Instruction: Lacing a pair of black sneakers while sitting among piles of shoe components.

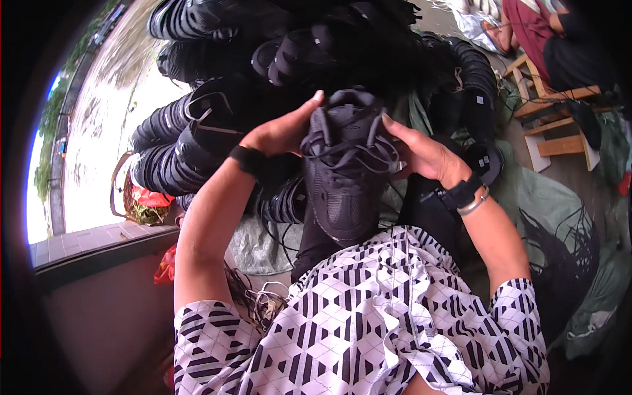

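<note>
A black lace-up sneaker (345,178) is held between my two hands above my lap, its toe pointing toward me and its opening facing away. My left hand (283,135) grips the collar from the left side, the thumb up along the edge. On the other side my right hand (424,151) grips the shoe, its thumb at the collar and its other fingers partly hidden behind the upper. Dark laces (349,153) cross the front of the sneaker below the tongue. Black bands are around both wrists, and a bracelet is on the right one.
Nested stacks of black shoe uppers (168,125) pile up ahead and to the left. More dark uppers (477,92) lie at the right. A wooden stool (559,125) stands far right near another seated person (533,33). Green sheeting (553,204) covers floor; loose cords (266,303) lie at left.
</note>
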Tool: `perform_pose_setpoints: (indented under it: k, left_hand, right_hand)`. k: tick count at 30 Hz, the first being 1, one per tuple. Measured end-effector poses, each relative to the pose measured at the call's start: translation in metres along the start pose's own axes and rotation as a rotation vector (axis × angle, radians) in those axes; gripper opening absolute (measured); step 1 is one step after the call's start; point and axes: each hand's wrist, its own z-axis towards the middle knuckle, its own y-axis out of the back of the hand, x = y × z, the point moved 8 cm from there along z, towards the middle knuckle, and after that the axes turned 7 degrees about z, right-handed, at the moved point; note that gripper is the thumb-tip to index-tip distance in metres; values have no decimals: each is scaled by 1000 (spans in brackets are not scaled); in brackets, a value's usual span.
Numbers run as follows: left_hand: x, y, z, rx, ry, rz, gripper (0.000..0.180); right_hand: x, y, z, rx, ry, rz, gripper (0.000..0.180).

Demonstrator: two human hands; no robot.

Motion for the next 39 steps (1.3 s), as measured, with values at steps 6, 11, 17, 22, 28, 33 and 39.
perform_pose_setpoints:
  k: [6,11,17,22,28,33,39]
  left_hand:
    - [-66,-28,-24,-22,-240,-118,58]
    - [-118,-80,-52,253,-348,-118,54]
    - [-119,-79,-84,-47,-391,211,52]
    - [-52,-64,-70,-440,-738,1347,53]
    - [183,-10,-53,-166,-451,1889,22]
    - [252,5,-28,-68,-191,2045,26]
    - [337,47,11,-127,298,2089,29]
  right_hand:
    - [73,-18,-57,-61,700,-119,52]
    - [127,-97,-131,261,1129,-735,68]
    - [112,-125,-129,-47,1282,-1435,74]
    - [92,-84,-110,-204,1097,-1530,62]
    - [73,-20,-107,-388,661,-1274,36]
    - [44,9,-104,-357,571,-1222,34]
    - [41,-1,-100,-405,546,-1251,30]
